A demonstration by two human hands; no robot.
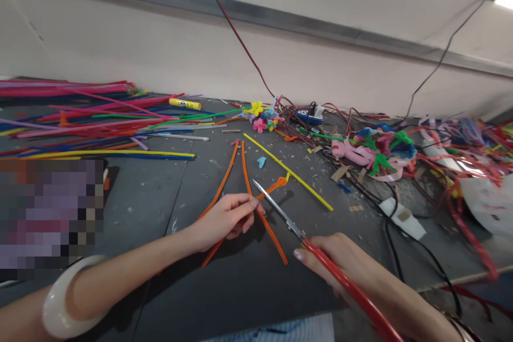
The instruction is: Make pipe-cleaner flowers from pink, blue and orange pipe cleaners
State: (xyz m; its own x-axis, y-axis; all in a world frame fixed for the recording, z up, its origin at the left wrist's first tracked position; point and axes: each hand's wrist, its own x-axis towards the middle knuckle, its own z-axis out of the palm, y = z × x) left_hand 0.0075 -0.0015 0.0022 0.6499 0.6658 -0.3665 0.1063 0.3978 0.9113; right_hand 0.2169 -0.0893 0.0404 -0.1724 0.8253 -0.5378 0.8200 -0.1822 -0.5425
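My left hand (226, 219) pinches an orange pipe cleaner (260, 214) near the middle of the grey work table (148, 203). A second orange pipe cleaner (222, 187) passes under that hand, and the two meet in a narrow peak at the far end. My right hand (332, 262) grips long red-handled scissors (304, 238), whose steel blades reach towards my left fingertips. A short orange piece (274, 186) lies just beyond the blade tips. Next to it runs a yellow pipe cleaner (288, 171). A white bangle (68, 299) circles my left wrist.
Many long pipe cleaners (92, 123) and a yellow glue stick (185, 104) lie at the far left. Pipe-cleaner flowers (260, 117), a blue-and-white tool (309, 115), tangled cables and colourful craft pieces (380, 149) spread along the far right. A pale wall rises behind.
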